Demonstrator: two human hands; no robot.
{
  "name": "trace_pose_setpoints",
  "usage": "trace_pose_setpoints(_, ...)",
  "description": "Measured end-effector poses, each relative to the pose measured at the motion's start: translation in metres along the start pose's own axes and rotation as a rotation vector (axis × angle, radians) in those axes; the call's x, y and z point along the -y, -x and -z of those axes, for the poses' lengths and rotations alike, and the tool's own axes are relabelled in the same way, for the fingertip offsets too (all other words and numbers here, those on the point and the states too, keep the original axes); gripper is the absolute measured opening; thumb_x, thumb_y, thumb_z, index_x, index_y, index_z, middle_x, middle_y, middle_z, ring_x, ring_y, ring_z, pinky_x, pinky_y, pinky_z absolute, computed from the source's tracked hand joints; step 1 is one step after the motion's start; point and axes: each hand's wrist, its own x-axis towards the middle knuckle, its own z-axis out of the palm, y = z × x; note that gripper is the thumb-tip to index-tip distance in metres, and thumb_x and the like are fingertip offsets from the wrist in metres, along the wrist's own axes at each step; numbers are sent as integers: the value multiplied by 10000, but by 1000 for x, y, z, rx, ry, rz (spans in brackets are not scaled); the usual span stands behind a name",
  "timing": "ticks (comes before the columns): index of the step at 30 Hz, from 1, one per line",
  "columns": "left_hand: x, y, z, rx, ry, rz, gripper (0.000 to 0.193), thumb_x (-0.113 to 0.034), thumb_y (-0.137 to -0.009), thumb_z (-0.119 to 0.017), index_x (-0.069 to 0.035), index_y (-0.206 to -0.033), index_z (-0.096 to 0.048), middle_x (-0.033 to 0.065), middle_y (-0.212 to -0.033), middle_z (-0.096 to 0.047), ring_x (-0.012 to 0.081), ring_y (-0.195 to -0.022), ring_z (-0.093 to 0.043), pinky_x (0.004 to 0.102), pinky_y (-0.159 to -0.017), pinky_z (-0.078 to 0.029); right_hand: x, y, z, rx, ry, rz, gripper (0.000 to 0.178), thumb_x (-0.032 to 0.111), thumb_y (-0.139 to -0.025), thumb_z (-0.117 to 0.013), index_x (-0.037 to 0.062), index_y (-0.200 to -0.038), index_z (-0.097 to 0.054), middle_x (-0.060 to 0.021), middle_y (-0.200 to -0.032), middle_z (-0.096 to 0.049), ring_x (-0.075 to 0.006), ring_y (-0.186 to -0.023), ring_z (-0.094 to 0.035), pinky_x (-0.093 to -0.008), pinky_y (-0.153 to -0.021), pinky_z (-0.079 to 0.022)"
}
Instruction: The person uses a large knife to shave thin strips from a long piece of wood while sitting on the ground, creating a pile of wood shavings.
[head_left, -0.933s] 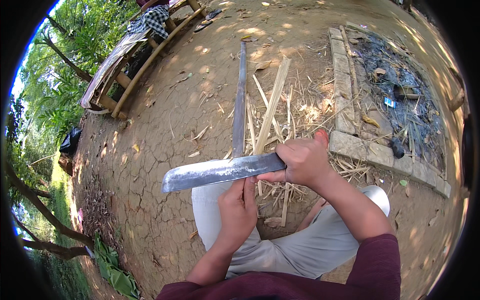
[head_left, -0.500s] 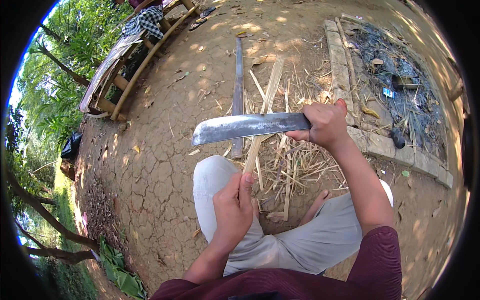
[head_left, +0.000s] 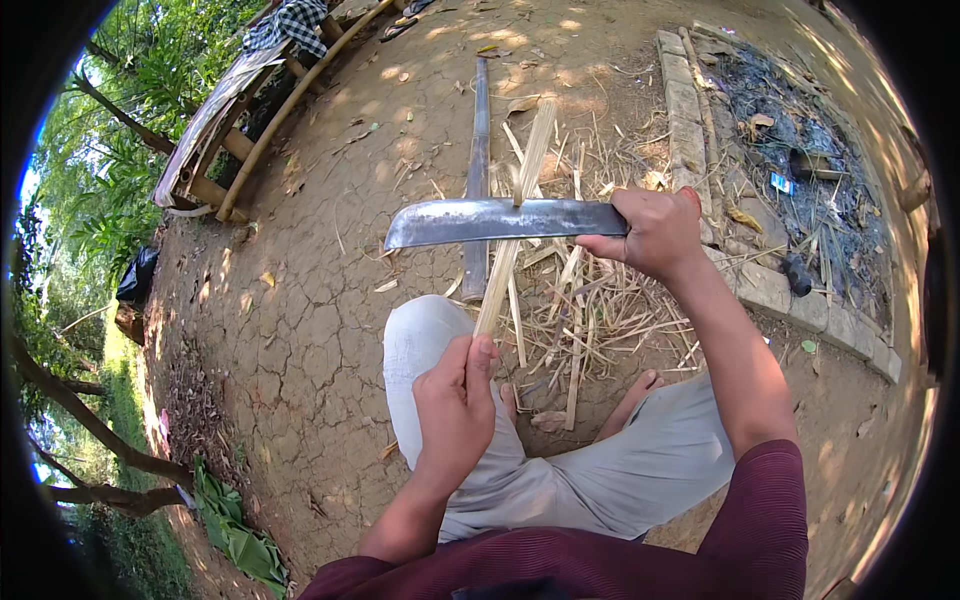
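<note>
Metal blade across a pale strip, both hands closed

Bare and clenched, the right hand (head_left: pixel 655 232) grasps the machete (head_left: pixel 500 222) at its handle end; the handle itself is hidden inside the fist. The broad grey blade lies nearly level, its blunt tip pointing left. The left hand (head_left: pixel 455 385) pinches the near end of a pale, flat wooden strip (head_left: pixel 495 285) between thumb and bent fingers, just above the left knee.

The strip slants away and a little to the right, passing beneath the blade between the knees and the litter of shavings beyond. At the crossing, a thin curl (head_left: pixel 517 186) stands up at the blade's far edge. Whether the strip's far end rests on the soil or hangs over it, I cannot tell.

Behind the blade, a long dark stick (head_left: pixel 477 140) lies on the cracked brown ground (head_left: pixel 320 330). Pale splinters (head_left: pixel 600 320) are scattered in front of the person's bare feet, some crossing one another. Off to the right, a border of blocks (head_left: pixel 685 140) edges a patch of grey ash (head_left: pixel 825 130), with a small blue packet (head_left: pixel 782 184) on it. At upper left stands a bamboo platform (head_left: pixel 225 130) bearing a black-and-white checked cloth (head_left: pixel 300 22).
</note>
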Motion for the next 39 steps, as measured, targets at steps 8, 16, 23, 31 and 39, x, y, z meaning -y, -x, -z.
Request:
trace_pose_setpoints(8, 1, 2, -16, 19, 125, 75, 273, -202, -1062, -519, 2, -900, -601, -27, -644, -484, 36, -596, -422, 234, -523, -354, 62, 3, 13, 85, 4, 56, 643, 710, -770, -684, 116, -576, -532, -55, -555, -578, -229, -449, -586, -368, -423, -445)
trace_pose_setpoints(16, 9, 3, -24, 75, 139, 28, 244, -179, -1062, -510, 1, -925, -602, -19, -667, -509, 33, -622, -436, 223, -551, -372, 72, 13, 15, 90, -31, -45, 630, 704, -801, -655, 108, -626, -548, -71, -556, -588, -256, -487, -620, -380, -438, -466)
trace_pose_setpoints(23, 0, -4, -21, 84, 122, 88, 265, -198, -1070, -492, -14, -904, -584, -23, -683, -483, 34, -637, -420, 213, -557, -347, 44, 10, -4, 46, -19, -299, 604, 664, -816, -675, 100, -627, -569, -91, -542, -577, -246, -464, -610, -367, -430, -470)
trace_pose_setpoints(31, 4, 11, -6, 128, 201, 188, 275, -213, -1072, -491, -18, -902, -584, -39, -678, -466, 38, -627, -413, 216, -542, -327, 10, -1, 2, 108, 173, -236, 629, 683, -815, -669, 95, -615, -569, -85, -558, -611, -233, -468, -634, -352, -421, -479)
trace_pose_setpoints(39, 12, 19, 9, 117, 37, 116, 270, -208, -1072, -487, -10, -915, -584, -19, -641, -478, 43, -612, -418, 223, -545, -338, -22, 5, -17, -32, 119, -98, 735, 799, -799, -573, 89, -611, -601, -75, -536, -616, -216, -410, -595, -351, -386, -460)
